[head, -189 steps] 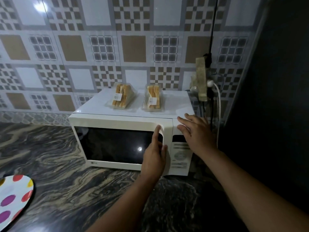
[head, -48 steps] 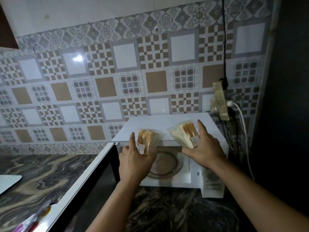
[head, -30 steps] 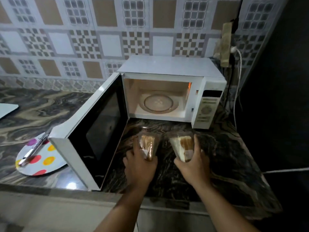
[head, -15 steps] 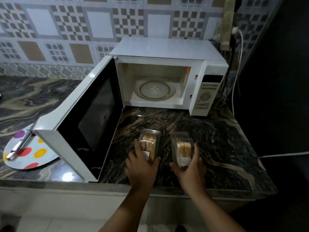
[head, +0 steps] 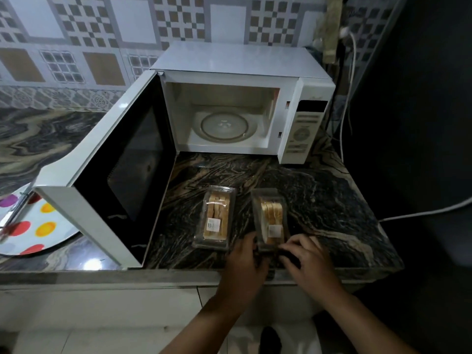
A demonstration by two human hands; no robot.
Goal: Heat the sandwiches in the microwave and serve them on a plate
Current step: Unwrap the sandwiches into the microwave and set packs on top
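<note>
Step in hand, by judgement: unpacking. Both hands set at the near end of the right sandwich pack (head: pixel 271 221), lying on the counter (head: pixel 332 195) at 6 o'clock from the microwave (head: pixel 237 65). Left hand (head: pixel 244 261) at the pack's 7 o'clock corner, right hand (head: pixel 305 259) at its 5 o'clock corner, fingers of each curled onto the clear plastic edge as if pinching it to prise the lid. Left sandwich pack (head: pixel 215 217) just beside, at 9 o'clock of the first, touched by neither hand, lid closed.

Microwave door (head: pixel 107 159) swung fully open toward 8 o'clock; turntable (head: pixel 224 127) bare. Spotted plate (head: pixel 28 226) at 9 o'clock on the counter, tongs (head: pixel 15 213) lying across it.

Next move, by judgement: lid to be parted without crushing the bread, then the same for the second pack, then both sandwiches onto the turntable.

Not determinable: fingertips of both hands, hidden under the pack's near edge; whether the lid has begun to lift; label text, too small. Plate cut off by the frame edge and partly covered by the door. Lighting dim; control panel (head: pixel 305 129) markings illegible.
</note>
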